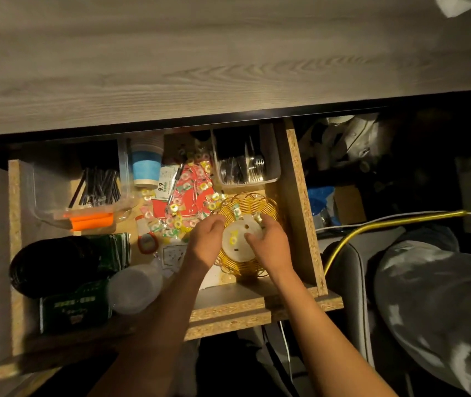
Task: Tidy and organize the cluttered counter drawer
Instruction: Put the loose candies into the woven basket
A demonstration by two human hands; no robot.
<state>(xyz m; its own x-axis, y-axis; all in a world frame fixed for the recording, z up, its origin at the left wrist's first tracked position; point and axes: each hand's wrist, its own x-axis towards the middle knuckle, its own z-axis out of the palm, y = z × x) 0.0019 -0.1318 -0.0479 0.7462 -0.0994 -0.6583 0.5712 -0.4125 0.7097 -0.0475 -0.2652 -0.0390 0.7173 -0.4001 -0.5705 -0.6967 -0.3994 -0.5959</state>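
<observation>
Under fingers [252, 237]: candies [232, 239] (perhaps).

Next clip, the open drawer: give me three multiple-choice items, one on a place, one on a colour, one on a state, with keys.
1. Where in the drawer does the wire basket sit?
A. front left corner
B. right side, in front of the cutlery tray
C. on the countertop

2. What colour is the band on the paper cups?
A. blue
B. red
C. green

3. How do the hands stand?
A. both idle outside the drawer
B. only one in the drawer
C. left hand and right hand both at the basket

Key: 1 B, the basket lies beside the right wall; 2 A, the band is blue; 3 C, both hands reach over its rim.
</observation>
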